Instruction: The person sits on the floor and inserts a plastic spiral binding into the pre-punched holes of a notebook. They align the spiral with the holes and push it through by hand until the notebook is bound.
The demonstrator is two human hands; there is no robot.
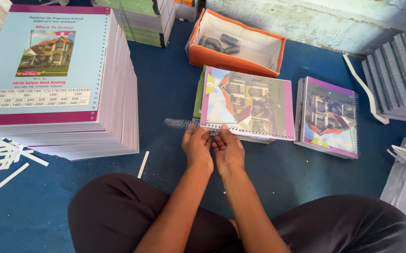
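Both hands point(212, 147) pinching spiral wire point(179, 123), notebook point(247, 103) edge

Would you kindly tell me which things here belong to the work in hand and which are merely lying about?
In hand:
- notebook with a house-picture cover
- wire spiral at its punched edge
- left hand and right hand, both at that edge

Lying about:
- bound notebook alongside
- orange box of dark coils
- tall stack of unbound books
- paper strips on the blue floor

Soft daylight, faint shadows (spiral motion-blurred), edges sharp
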